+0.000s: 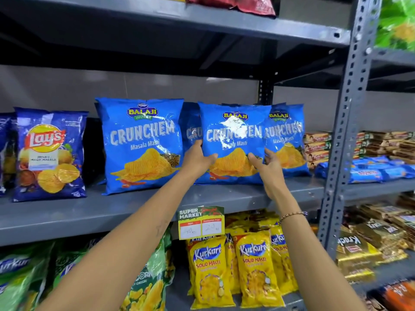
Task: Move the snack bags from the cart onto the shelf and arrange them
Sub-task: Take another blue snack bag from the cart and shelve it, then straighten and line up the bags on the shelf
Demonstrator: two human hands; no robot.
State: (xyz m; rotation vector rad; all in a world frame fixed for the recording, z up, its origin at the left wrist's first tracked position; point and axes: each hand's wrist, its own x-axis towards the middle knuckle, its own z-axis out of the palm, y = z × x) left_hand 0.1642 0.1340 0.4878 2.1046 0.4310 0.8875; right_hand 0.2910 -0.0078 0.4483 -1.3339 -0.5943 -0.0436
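Right now two hands hold one blue snack bag up on the gray shelf. The left hand grips the bag's left edge, low down. The right hand grips its right edge, with the fingers curled round the side. The right wrist wears a thin bead bracelet.

The bag stands upright on the shelf. Its label reads "BALAJI", then "CRUNCHEM" in big pale letters, then "Masala Masti". A picture of wavy yellow chips sits under the words. A bright shine hides part of the writing.

Just to its left stands another Crunchem bag with the same words, easy to read. One more Crunchem bag stands just behind on the right, partly covered. More blue bags peek out behind them.

Further left is a dark blue Lay's bag with the red and yellow "Lay's" logo. Its small writing is too blurry to read.

A price tag hangs from the shelf edge. It says "SUPER MARKET", and its numbers are hard to read.

Below it stand yellow Kurkure bags that say "Kurkure SOLID MASTI". Green Kurkure bags sit at the lower left.
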